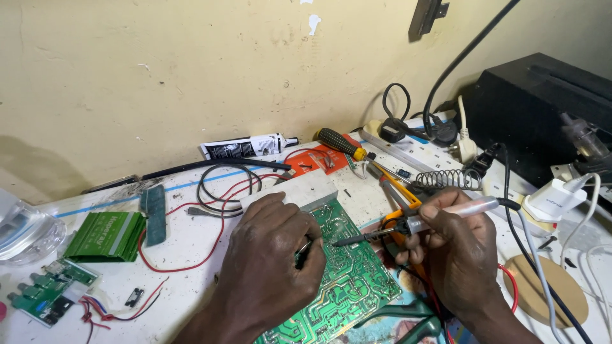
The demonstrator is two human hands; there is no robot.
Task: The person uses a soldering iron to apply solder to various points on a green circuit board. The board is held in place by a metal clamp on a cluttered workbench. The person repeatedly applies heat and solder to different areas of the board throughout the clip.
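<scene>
- Green circuit board [344, 280] lay solder-side up at lower centre of the frame, on the white bench [185, 280], with a pale block-shaped part [299, 190] at its upper edge.
- Left hand [271, 255] rested on the board's left half, fingers curled; a small dark item showed under the fingertips, but what it was could not be told.
- Right hand [456, 255] was closed around a soldering iron [414, 223], pen-style, at right of centre; the dark tip pointed left and sat over the board's upper part. Contact with a pad could not be confirmed.
- Judgement: soldering work on the board was in progress, not finished. Many joints looked already made across the traces; how many remained could not be read.
- Coiled iron stand [446, 179] stood empty just above the right hand.
- Yellow-handled screwdriver [341, 144] lay at upper centre beside an orange card [319, 160].
- Loose red and black wires [217, 191] lay left of the board.
- Second, smaller green board [51, 290] sat at lower left; a green ribbed block [105, 236] lay above it.
- White power strip [421, 148] ran along the upper right.
</scene>
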